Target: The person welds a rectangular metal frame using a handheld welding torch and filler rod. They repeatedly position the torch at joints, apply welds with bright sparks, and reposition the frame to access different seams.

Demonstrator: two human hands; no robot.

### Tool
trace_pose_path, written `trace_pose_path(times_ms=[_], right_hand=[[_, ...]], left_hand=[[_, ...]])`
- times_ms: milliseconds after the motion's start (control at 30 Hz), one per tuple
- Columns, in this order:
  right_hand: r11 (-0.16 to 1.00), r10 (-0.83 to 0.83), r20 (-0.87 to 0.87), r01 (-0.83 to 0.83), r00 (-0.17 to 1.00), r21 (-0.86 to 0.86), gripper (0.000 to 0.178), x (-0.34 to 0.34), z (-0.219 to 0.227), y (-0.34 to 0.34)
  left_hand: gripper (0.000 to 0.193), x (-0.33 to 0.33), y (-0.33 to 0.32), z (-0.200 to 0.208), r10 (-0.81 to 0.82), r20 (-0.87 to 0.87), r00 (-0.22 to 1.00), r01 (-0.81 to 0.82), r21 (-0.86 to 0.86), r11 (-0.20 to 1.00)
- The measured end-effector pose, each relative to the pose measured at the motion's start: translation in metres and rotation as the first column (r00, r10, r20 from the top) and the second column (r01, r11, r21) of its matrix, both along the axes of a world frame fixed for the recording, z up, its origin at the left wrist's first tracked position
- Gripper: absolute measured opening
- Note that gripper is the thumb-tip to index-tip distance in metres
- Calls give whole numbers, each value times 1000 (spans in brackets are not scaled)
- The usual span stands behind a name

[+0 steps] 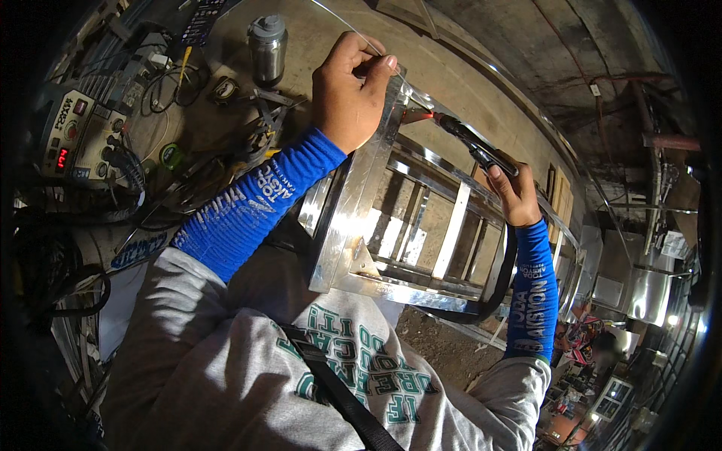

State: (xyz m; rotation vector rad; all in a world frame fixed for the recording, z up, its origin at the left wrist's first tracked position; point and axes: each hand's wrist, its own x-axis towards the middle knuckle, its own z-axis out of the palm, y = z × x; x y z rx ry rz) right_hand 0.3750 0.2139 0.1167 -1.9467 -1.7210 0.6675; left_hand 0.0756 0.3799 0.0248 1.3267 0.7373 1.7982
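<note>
My left hand (pixel 347 98) is raised over a corner of a shiny metal frame (pixel 342 214), thumb and fingers pinching a thin filler rod (pixel 338 16). The rod slants down past my fingertips to the frame's far corner. From the right, my right hand (pixel 517 197) grips a black welding torch (pixel 468 137). The torch's tip glows red close beside that same corner; whether it touches the metal I cannot tell. A thick black torch cable (pixel 500 282) loops down from my right hand and under the frame. Square tubes and crossbars make up the frame, which stands before my body.
At the left sits a welding machine (pixel 74 134) with a lit red display and plugged-in cables. Beyond my left arm are a metal water bottle (pixel 268 60), a tape measure (pixel 224 89) and a green round object (pixel 171 156). Black cables (pixel 71 289) lie coiled at the lower left.
</note>
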Motion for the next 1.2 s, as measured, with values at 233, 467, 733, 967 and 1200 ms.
trace_pose_path(times_ms=[233,467,733,967,1200], right_hand=[[997,-35,25,36,999,-61,60,-17,11,4],[999,-22,-35,22,999,24,54,-6,-4,1],[997,59,-62,-56,996,48,42,4,-9,2],[992,-102,-147,112,984,63,64,10,-16,-6],[999,7,-62,-4,998,46,58,-11,-3,1]], left_hand=[[13,-2,-3,5,19,-27,999,-19,-6,1000],[12,-2,-3,4,-20,-10,1000,19,-34,999],[12,-2,-2,3,-47,6,999,47,-33,998],[12,-1,-1,2,-17,-24,1000,17,-22,1000],[12,0,0,1,-28,-6,1000,29,1,1000]])
